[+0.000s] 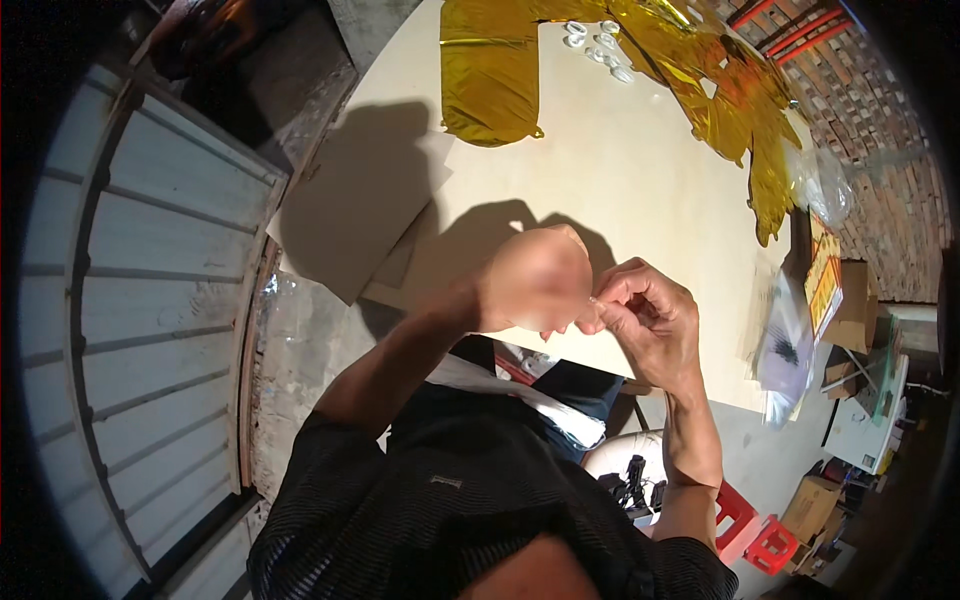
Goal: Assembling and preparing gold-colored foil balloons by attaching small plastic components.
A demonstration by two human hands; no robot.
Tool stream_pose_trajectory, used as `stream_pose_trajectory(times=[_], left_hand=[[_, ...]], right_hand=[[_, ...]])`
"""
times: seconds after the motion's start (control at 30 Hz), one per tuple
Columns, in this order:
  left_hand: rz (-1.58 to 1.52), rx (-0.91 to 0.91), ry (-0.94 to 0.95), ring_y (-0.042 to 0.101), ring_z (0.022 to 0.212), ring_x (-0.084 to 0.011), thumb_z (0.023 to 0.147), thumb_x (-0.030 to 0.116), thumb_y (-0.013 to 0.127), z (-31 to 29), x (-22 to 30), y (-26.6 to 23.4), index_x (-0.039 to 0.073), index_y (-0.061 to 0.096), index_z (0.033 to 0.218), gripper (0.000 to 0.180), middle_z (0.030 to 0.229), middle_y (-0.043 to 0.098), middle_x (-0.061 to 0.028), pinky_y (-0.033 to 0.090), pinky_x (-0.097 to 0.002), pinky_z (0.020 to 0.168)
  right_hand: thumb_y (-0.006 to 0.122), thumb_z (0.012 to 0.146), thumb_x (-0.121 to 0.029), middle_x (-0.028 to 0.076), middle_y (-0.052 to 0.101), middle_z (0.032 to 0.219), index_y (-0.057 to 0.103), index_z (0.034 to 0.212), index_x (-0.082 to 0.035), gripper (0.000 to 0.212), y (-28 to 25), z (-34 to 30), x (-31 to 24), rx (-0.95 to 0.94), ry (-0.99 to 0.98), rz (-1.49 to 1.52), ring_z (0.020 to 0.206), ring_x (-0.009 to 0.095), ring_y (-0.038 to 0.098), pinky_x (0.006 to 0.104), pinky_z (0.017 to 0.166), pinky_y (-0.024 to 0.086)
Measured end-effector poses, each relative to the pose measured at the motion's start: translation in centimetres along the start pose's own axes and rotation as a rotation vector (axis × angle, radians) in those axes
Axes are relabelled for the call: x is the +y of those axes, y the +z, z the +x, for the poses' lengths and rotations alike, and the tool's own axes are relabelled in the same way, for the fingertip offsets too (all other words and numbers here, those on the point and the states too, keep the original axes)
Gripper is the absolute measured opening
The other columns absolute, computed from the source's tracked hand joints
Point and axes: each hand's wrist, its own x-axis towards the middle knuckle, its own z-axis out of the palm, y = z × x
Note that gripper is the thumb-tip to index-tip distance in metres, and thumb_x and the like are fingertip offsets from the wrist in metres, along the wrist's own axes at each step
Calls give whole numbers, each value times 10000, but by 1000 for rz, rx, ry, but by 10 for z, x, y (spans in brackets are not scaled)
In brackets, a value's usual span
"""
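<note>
My left hand point(535, 280) and my right hand point(650, 315) meet fingertip to fingertip above the near edge of a pale wooden table point(620, 170). Both pinch something very small and thin between them; I cannot tell what it is. The left hand is brightly lit and its fingers are curled under. Gold foil balloons lie at the far end of the table: one point(488, 75) at the back and another point(745, 110) running down the right side. Several small clear plastic pieces point(598, 42) lie between them.
Flat cardboard sheets point(355, 215) overhang the table's left edge. A corrugated metal shutter point(140, 330) fills the left. Clear plastic bags point(790, 345), a yellow packet point(825, 275), cardboard boxes point(812, 505) and red stools point(750, 525) stand at the right, by a brick wall point(880, 130).
</note>
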Motion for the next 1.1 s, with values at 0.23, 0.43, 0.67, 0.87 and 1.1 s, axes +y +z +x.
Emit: stream_pose_trajectory(times=[0.23, 0.43, 0.67, 0.87, 1.1], left_hand=[[52, 458, 264, 621, 709, -113, 901, 62, 706, -4, -13, -15, -11, 479, 1124, 326, 1037, 598, -124, 496, -236, 534], [790, 722, 329, 646, 651, -141, 878, 107, 725, 4, -36, -3, 56, 613, 913, 129, 795, 665, -60, 500, -320, 582], [865, 638, 420, 660, 684, -269, 885, 95, 708, 7, -34, -11, 49, 592, 890, 125, 796, 641, -87, 497, -360, 585], [887, 692, 409, 660, 695, -275, 885, 103, 712, -5, -40, -5, 52, 577, 882, 144, 803, 641, -84, 500, -360, 585], [697, 518, 475, 693, 821, -289, 878, 23, 649, -3, -32, 1, 44, 628, 1055, 179, 920, 681, -122, 546, -353, 679]], right_hand=[[655, 926, 0, 56, 643, 833, 622, 929, 32, 45, -15, 55, -4, -6, 183, -68, 700, 104, 610, 249, 662, 526], [647, 961, -102, 44, 676, 809, 664, 931, 16, 122, -58, 213, 47, 254, 70, -117, 715, 108, 642, 253, 669, 541], [670, 931, -82, 81, 704, 852, 671, 964, 10, 97, -90, 354, 86, 442, 80, -235, 704, 149, 689, 263, 604, 559], [665, 916, -66, 119, 713, 841, 695, 1006, 32, 137, -77, 344, 62, 387, 140, -120, 737, 205, 725, 296, 602, 589], [639, 973, -180, 111, 721, 1060, 667, 1165, 19, 278, -86, 188, -11, 410, -5, -112, 900, 173, 713, 313, 790, 592]])
